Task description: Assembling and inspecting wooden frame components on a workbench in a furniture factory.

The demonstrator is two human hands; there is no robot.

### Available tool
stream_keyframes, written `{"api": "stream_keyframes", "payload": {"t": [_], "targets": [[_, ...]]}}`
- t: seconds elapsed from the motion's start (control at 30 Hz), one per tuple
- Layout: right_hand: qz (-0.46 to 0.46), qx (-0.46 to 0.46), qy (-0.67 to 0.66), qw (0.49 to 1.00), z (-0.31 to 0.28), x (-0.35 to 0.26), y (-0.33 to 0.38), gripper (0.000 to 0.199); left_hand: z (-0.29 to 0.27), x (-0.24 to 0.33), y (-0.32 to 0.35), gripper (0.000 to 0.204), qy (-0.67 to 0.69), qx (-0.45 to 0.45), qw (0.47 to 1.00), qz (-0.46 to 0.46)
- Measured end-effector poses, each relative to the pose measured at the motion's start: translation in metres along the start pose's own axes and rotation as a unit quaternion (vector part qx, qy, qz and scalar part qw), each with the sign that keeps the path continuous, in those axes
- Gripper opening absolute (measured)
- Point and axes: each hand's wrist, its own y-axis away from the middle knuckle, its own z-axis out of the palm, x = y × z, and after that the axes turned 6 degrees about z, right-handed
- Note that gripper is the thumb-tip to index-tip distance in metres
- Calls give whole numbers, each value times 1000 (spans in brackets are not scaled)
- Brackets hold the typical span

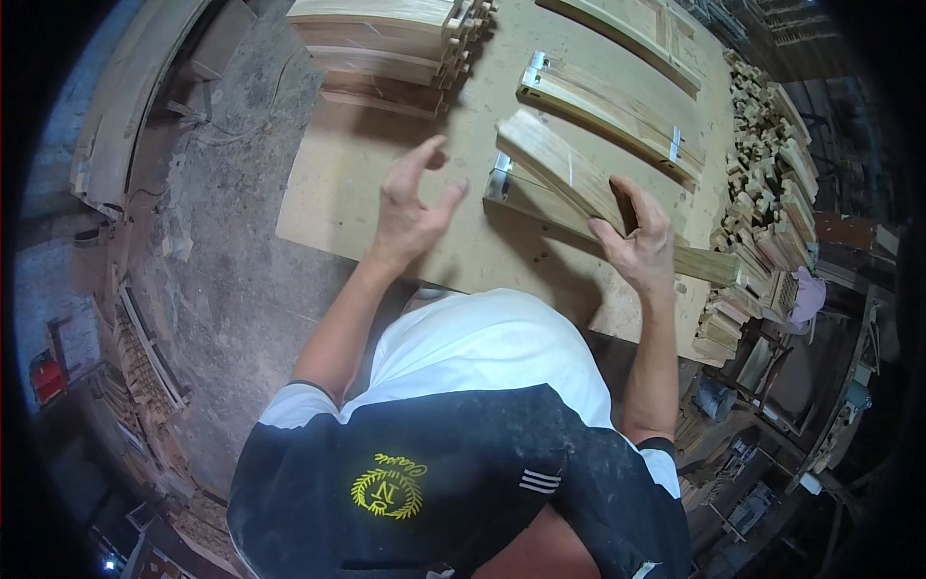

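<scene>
My right hand [641, 239] grips a flat wooden board [555, 162] near its right end, thumb on the near side. The board is tilted, its far end pointing up and left. Under it on the table lies a wooden rail [540, 218] with a small metal piece [500, 179] at its left end. Whether board and rail touch, I cannot tell. My left hand [413, 205] hovers over the table's left part, thumb and fingers apart, with nothing in it. Beyond the held board sits a similar wooden assembly [603, 118] with metal pieces at both ends.
The worktable [323, 188] has a stack of boards [371, 43] at its far left. Another wooden frame [632, 41] lies at the far edge. Along the right side several short wooden sticks [762, 183] are piled, with a purple cloth [806, 294] beside them. Concrete floor [227, 251] stretches to the left.
</scene>
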Motion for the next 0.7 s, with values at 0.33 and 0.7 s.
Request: {"api": "stream_keyframes", "payload": {"t": [0.33,0.7], "targets": [[-104,-194,264,939,-22,-29,-37,35,11,-27,-11,48,99,-56,994,1],[-205,-157,308,916,30,-108,-97,14,119,2,-32,69,190,-54,975,104]]}}
